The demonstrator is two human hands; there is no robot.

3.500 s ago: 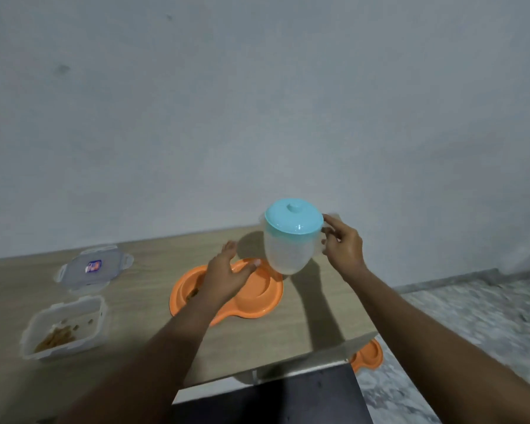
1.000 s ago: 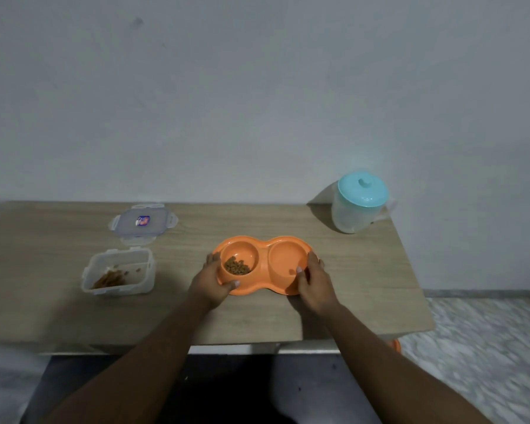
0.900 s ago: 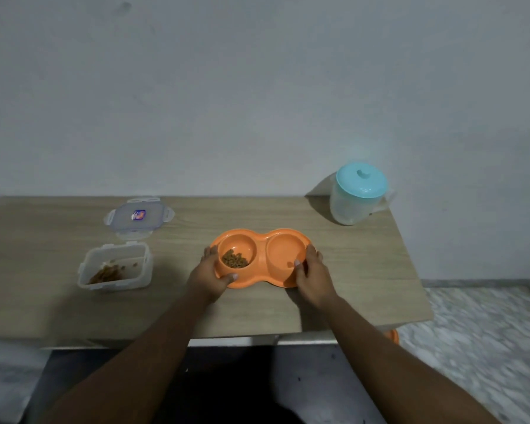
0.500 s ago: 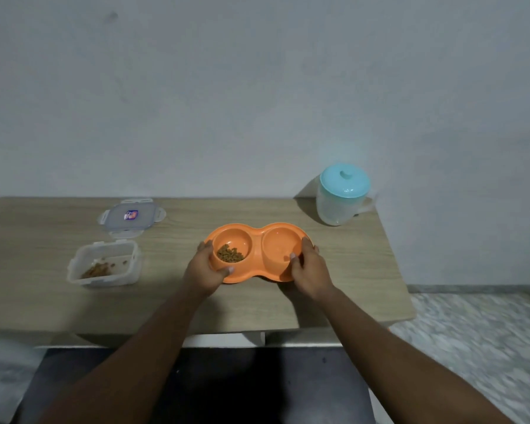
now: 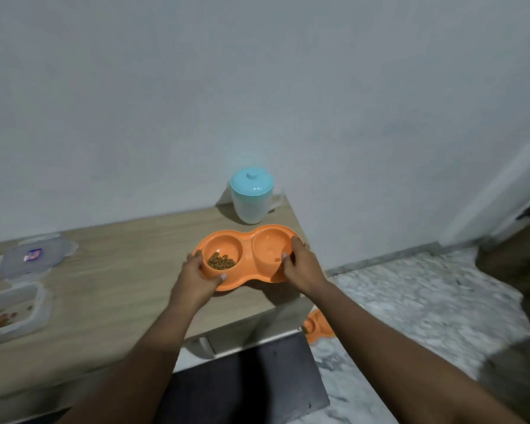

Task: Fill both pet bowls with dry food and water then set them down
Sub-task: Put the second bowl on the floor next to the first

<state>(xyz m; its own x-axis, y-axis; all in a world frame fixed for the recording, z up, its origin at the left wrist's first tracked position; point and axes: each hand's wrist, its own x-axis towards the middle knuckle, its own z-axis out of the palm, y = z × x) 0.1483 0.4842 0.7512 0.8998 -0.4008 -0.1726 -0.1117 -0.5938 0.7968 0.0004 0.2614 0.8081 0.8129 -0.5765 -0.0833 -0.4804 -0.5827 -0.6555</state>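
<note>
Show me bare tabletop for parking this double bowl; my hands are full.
The widest bare patch of the table lies between the loose lid, the food container and your left hand. The right end is crowded: the pitcher stands at the far corner, and the orange double bowl overhangs that edge.

Left hand (image 5: 198,276), right hand (image 5: 300,264): both arms extended, fingers curled gripping, thumbs up.

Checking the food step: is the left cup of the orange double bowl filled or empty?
Partly filled: brown kibble covers only the near bottom of the left cup of the orange double bowl.
</note>
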